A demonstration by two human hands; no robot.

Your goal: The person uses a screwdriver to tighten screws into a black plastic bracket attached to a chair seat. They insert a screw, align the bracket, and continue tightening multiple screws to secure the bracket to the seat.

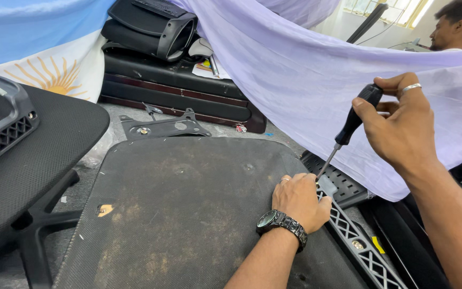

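Observation:
A dark, dusty chair seat base (188, 208) lies upside down in front of me. My left hand (299, 199), with a wristwatch and a ring, rests closed on its right edge by a black lattice plastic part (364, 249). My right hand (402, 126), ring on one finger, grips the black handle of a screwdriver (348, 128). Its metal shaft slants down to a spot just beside my left hand's fingers.
A black mesh chair back (22, 155) and a chair base leg (38, 225) lie at the left. A metal seat mechanism plate (161, 127) sits behind the seat. Stacked black chair parts (167, 80), a hanging lilac cloth (306, 80) and a person (455, 27) are beyond.

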